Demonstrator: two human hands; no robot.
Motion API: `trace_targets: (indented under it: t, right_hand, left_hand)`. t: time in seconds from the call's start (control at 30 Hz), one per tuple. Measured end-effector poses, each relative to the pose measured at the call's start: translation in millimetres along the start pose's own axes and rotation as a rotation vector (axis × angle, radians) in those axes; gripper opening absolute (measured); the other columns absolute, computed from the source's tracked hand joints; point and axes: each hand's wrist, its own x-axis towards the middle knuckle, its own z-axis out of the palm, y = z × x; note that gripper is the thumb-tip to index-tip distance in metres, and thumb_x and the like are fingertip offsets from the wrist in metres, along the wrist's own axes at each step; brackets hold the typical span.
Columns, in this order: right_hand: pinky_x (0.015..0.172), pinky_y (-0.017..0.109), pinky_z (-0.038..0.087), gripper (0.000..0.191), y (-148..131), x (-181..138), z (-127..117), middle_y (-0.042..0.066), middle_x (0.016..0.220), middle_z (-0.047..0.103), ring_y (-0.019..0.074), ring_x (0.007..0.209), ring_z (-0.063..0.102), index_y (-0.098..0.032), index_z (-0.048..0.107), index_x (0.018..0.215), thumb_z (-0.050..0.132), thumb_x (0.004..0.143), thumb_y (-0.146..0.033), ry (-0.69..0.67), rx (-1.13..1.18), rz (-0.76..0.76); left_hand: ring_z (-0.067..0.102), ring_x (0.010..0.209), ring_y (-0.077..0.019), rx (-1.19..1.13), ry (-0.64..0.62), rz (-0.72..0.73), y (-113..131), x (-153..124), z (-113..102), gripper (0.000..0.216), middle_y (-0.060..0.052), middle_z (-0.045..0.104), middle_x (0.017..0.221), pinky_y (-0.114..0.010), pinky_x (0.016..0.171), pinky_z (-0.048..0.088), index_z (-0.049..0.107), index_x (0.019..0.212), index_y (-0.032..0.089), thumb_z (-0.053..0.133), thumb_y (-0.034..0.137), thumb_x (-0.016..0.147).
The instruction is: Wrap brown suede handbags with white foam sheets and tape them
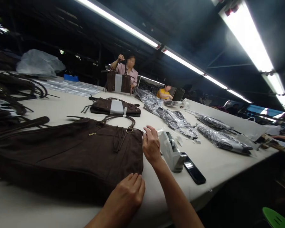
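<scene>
A large dark brown handbag (90, 152) lies on the table in front of me, its looped handles pointing away and a tassel of thin cords near its right end. My left hand (129, 191) has its fingers bent over the near right corner of the bag, closed on the edge. At the far right corner, my right hand (152, 144) pinches the bag's end; its thumb is mostly hidden. Just right of that hand stands a grey tape dispenser (172, 152). A black phone (194, 168) lies flat beside the dispenser.
Another brown bag with a pale band (115, 107) lies beyond mine. Plastic-wrapped bags (177, 122) spread along the right, and dark straps and bags (7, 95) pile at left. One co-worker (133, 71) holds up a bag; another person (164, 92) sits farther back.
</scene>
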Motion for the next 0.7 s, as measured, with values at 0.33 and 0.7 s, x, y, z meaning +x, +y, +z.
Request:
trace_targets:
  t: [0.33, 0.7]
  right_hand:
    - [0.121, 0.042, 0.009, 0.081, 43, -23, 92, 0.015, 0.162, 0.001, 0.0286, 0.15, 0.007, 0.0, 0.011, 0.155, 0.027, 0.097, -0.055, -0.756, -0.169, 0.305]
    - [0.121, 0.047, 0.008, 0.08, 48, -28, 98, 0.01, 0.163, 0.003, 0.0262, 0.151, 0.005, -0.005, 0.014, 0.156, 0.023, 0.096, -0.057, -0.712, -0.211, 0.304]
  left_hand:
    - [0.067, 0.097, -0.0188, -0.138, 0.042, -0.082, -15, -2, -32, 0.024, -0.006, 0.072, 0.108, -0.031, 0.089, 0.052, 0.064, 0.111, 0.015, 0.05, 0.028, 0.095]
    - [0.042, 0.135, -0.0391, 0.068, -0.1, -1.266, -246, -96, -121, 0.058, -0.023, 0.051, 0.139, -0.053, 0.113, 0.03, 0.053, 0.134, 0.007, 0.054, 0.041, 0.087]
